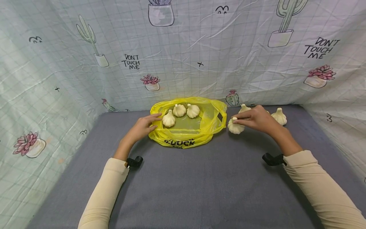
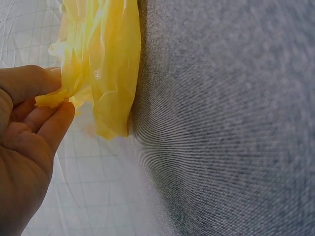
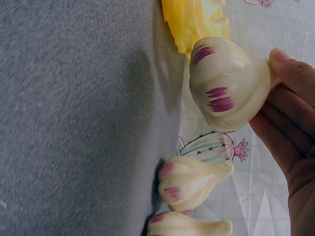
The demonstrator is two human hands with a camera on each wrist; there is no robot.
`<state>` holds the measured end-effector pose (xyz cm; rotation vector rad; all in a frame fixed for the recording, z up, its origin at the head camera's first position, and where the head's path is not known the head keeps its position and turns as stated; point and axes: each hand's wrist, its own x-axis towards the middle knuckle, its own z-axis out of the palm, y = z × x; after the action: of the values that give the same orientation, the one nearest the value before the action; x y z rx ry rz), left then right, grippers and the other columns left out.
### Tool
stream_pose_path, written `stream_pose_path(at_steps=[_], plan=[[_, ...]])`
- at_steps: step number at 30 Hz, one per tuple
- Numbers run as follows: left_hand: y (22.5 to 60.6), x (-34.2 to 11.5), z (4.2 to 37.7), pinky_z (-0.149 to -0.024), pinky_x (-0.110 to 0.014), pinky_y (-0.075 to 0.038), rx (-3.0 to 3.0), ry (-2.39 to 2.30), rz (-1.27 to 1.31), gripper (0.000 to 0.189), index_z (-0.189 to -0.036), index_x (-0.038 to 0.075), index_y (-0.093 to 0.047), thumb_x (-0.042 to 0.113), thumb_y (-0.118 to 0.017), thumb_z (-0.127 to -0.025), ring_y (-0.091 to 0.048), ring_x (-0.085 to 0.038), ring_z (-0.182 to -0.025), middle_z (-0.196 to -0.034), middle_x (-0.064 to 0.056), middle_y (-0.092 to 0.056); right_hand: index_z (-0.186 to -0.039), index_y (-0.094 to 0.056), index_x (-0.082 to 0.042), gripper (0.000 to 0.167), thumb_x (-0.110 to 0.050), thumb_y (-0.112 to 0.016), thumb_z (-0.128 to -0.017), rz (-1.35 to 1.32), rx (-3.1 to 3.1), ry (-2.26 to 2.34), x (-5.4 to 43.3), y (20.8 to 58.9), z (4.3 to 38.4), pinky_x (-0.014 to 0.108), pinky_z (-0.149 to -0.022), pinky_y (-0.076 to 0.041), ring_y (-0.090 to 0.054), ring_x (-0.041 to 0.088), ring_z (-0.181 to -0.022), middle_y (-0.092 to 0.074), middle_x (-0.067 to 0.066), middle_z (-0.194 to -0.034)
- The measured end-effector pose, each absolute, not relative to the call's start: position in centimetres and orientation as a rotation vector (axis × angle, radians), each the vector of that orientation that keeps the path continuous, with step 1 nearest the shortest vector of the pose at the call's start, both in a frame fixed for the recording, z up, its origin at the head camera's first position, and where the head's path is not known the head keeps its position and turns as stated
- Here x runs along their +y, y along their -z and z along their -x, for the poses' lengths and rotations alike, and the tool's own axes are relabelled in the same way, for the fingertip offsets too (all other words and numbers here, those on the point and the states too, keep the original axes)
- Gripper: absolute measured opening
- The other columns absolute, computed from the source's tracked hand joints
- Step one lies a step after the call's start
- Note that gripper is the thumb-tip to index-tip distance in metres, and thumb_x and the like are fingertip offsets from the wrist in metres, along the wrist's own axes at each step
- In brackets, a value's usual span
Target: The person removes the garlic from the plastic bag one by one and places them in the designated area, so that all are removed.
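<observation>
A yellow plastic bag (image 1: pixel 213 124) lies with its mouth spread wide, and three garlic bulbs (image 1: pixel 168 119) sit inside it. At the bag's left edge, my left hand (image 1: pixel 144 126) pinches the plastic between thumb and fingers; the left wrist view shows the bunched yellow film (image 2: pixel 54 98) there. My right hand (image 1: pixel 261 118) holds another garlic bulb (image 1: pixel 236 128) by its stem, just right of the bag. In the right wrist view this bulb (image 3: pixel 226 86) is raised off the table, purple streaks on its base.
More garlic bulbs stand behind and beside my right hand, one at the back (image 1: pixel 244 108) and one farther right (image 1: pixel 279 116). A grey cloth (image 1: pixel 183 184) covers the table. Printed curtain fabric (image 1: pixel 183 57) hangs along the back and sides.
</observation>
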<state>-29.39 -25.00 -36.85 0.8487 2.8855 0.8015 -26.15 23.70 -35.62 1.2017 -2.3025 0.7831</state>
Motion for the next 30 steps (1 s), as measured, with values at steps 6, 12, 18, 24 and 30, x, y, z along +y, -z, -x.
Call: stream_pose_path(at_steps=[6, 12, 18, 24, 30], plan=[[37.0, -24.9, 29.5, -0.084, -0.042, -0.044, 2.888, -0.797, -0.863, 0.041, -0.141, 0.003, -0.061, 0.004, -0.061, -0.1, -0.056, -0.031, -0.122, -0.157, -0.01, -0.045, -0.098, -0.083, -0.003, 0.025, 0.003, -0.084, -0.074, -1.181, -2.304, -0.779, 24.4, 35.8, 25.9, 0.017, -0.044, -0.028, -0.027, -0.01, -0.046, -0.078, 0.002, -0.08], [37.0, -24.8, 29.5, -0.086, -0.043, -0.044, 2.891, -0.79, -0.86, 0.041, -0.141, 0.003, -0.061, 0.004, -0.061, -0.1, -0.053, -0.033, -0.13, -0.157, -0.01, -0.045, -0.098, -0.083, -0.003, 0.026, 0.003, -0.084, -0.073, -1.178, -2.305, -0.764, 24.9, 35.9, 25.8, 0.017, -0.043, -0.026, -0.024, -0.011, -0.046, -0.078, 0.002, -0.08], [37.0, -24.7, 29.4, -0.081, -0.041, -0.044, 2.891, -0.785, -0.862, 0.041, -0.141, 0.003, -0.06, 0.004, -0.061, -0.1, -0.058, -0.03, -0.115, -0.157, -0.01, -0.045, -0.098, -0.083, -0.005, 0.025, 0.002, -0.084, -0.074, -1.163, -2.325, -0.757, 25.1, 35.9, 25.9, 0.017, -0.044, -0.025, -0.022, -0.012, -0.047, -0.078, 0.0, -0.078], [36.9, -24.8, 29.3, -0.082, -0.041, -0.044, 2.89, -0.793, -0.862, 0.041, -0.141, 0.003, -0.06, 0.003, -0.061, -0.1, -0.058, -0.03, -0.116, -0.157, -0.01, -0.045, -0.098, -0.083, -0.006, 0.023, 0.0, -0.084, -0.076, -1.14, -2.352, -0.745, 25.4, 36.0, 25.8, 0.017, -0.044, -0.025, -0.022, -0.011, -0.047, -0.077, -0.001, -0.078], [37.0, -24.8, 29.3, -0.084, -0.042, -0.045, 2.889, -0.811, -0.86, 0.041, -0.141, 0.003, -0.061, 0.003, -0.061, -0.1, -0.055, -0.032, -0.127, -0.157, -0.01, -0.045, -0.096, -0.084, -0.006, 0.024, -0.001, -0.086, -0.073, -1.141, -2.334, -0.743, 25.7, 36.3, 25.9, 0.017, -0.045, -0.026, -0.025, -0.008, -0.045, -0.077, -0.001, -0.076]])
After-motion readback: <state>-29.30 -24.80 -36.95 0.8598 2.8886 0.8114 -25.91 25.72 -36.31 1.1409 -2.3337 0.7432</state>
